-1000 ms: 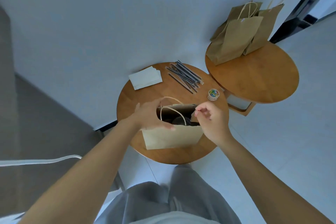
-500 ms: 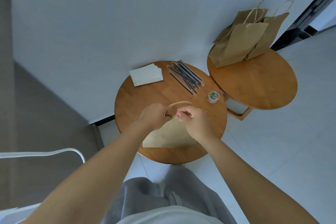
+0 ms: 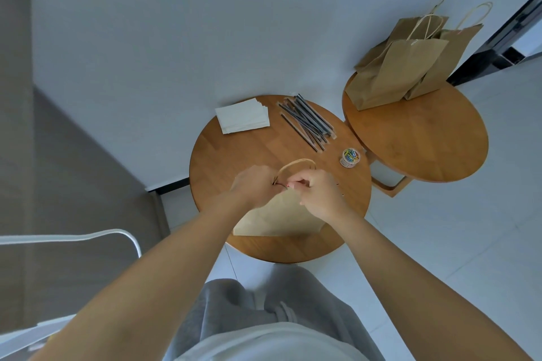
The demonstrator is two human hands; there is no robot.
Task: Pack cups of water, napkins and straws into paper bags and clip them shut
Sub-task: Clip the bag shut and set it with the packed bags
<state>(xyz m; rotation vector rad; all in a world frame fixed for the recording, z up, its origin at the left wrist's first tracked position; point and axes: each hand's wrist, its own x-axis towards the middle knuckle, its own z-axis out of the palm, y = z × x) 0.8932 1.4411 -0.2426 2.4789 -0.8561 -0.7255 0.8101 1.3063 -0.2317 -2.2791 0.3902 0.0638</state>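
bag: the paper bag (image 3: 281, 214) sits on the near half of the round table (image 3: 223, 161), right in front of the person. A second ago its mouth gaped open with something dark showing inside; now the top edges are pressed flat together and you can't see in at all.

left hand: the left hand (image 3: 255, 186) pinches the bag's top edge, fingers curled tight on the paper, just under the looped handle (image 3: 296, 165).

right hand: the right hand (image 3: 315, 195) has moved in to meet the left at the middle of the rim. Fingers are bunched on the edge with a tiny pinkish bit (image 3: 290, 184) between the tips, probably a clip, too small to be sure.

what it means: looks like packing is over for this bag and the clipping step is on, though whether the clip is seated can't be told.

supplies: napkins (image 3: 242, 119) and straws (image 3: 306, 120) lie at the far side of the table from the bag, the clip jar (image 3: 350, 158) to its far right.

done pile: three bags (image 3: 407, 67) stand on the second table (image 3: 425, 143), beyond the jar.
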